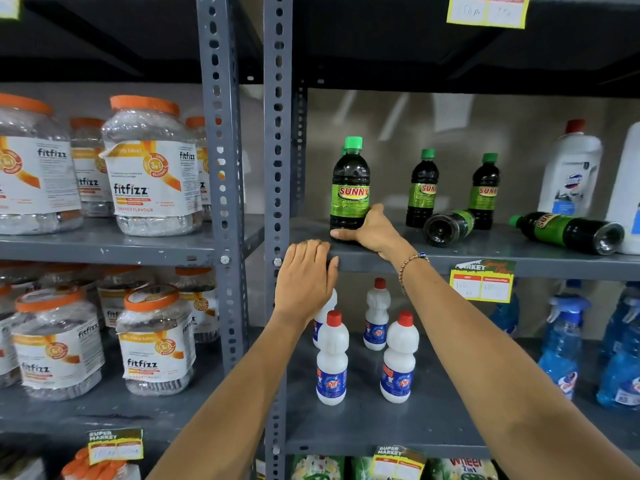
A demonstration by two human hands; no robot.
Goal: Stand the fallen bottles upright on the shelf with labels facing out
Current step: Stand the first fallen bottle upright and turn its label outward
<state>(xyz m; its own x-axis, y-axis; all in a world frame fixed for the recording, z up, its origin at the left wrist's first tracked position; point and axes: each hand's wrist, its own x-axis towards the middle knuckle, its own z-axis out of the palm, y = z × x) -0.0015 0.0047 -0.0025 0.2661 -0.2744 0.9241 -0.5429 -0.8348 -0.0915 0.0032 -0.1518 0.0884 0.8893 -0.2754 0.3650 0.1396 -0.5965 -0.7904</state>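
Right hand [369, 228] wraps base of upright dark plastic bottle with green cap, SUNNY label [349, 188] outward, near front edge of grey metal shelf [485, 261]. Left hand [304, 275] flat on shelf lip, holding nothing. Two matching fallen bottles [448, 226] lie rightward. Likely liquid-heavy, smooth, rigid; grip mid-body at label.

The right hand [372, 228] grips the base of an upright dark bottle [349, 188], label outward, on the grey shelf [485, 259]. The left hand [306, 277] rests on the shelf edge. Two bottles [448, 226] lie fallen nearby.
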